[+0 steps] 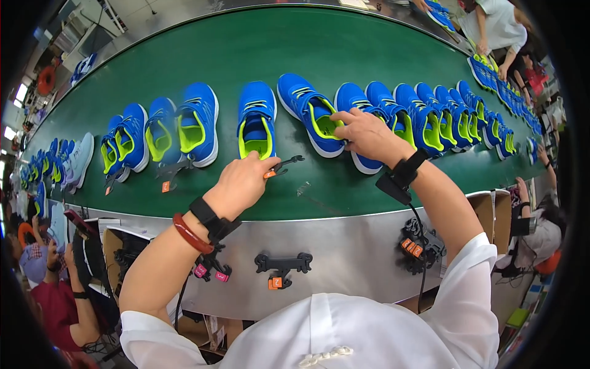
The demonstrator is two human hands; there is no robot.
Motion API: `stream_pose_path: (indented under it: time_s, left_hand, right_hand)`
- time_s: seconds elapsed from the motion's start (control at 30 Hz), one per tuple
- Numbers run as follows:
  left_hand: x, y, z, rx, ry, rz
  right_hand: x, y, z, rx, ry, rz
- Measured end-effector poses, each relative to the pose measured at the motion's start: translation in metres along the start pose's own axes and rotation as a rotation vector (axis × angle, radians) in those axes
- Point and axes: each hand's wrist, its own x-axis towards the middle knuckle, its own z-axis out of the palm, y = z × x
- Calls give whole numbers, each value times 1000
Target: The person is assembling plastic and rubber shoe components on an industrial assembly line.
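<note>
My left hand point(241, 186) is closed on a black plastic shoe hanger point(287, 163) with an orange tag, its fingertips against the heel of a blue sneaker point(257, 98) with a lime lining. That shoe lies on the green belt, toe pointing away. To its right, my right hand point(372, 136) grips the heel collar of a second blue sneaker point(301, 98), which is tilted toe to the left. A further blue sneaker point(351, 95) lies partly under my right hand and wrist.
Two pairs of blue sneakers point(200, 117) with hangers lie at left. A long row of sneakers point(424, 114) stretches right. On the metal ledge point(344, 246) lie a loose hanger point(284, 263) and a hanger bundle point(421, 243). Cables hang from both wrists. Other people point(501, 27) work around the belt.
</note>
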Motion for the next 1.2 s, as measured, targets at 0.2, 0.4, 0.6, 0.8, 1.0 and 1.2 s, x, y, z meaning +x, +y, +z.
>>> stream_pose_path:
  time_s: [0.2,0.4,0.6,0.8,1.0,1.2]
  left_hand:
    - [7,6,-1,17,-68,-40]
    - [6,4,1,33,-61,-46]
    - [8,5,2,55,-95,-59]
    - [8,8,0,65,-79,-71]
    - [6,10,-1,27,-67,-100]
    - [-4,11,-7,-348,137,-20]
  right_hand:
    - [15,-31,18,210,-11,-146]
    - [15,-39,31,8,177,-241]
    - [14,-39,31,13,114,-161]
    - [24,-47,19,-107,214,-272]
    - [35,-57,22,-172,156,-247]
    - [31,-44,36,242,298,-60]
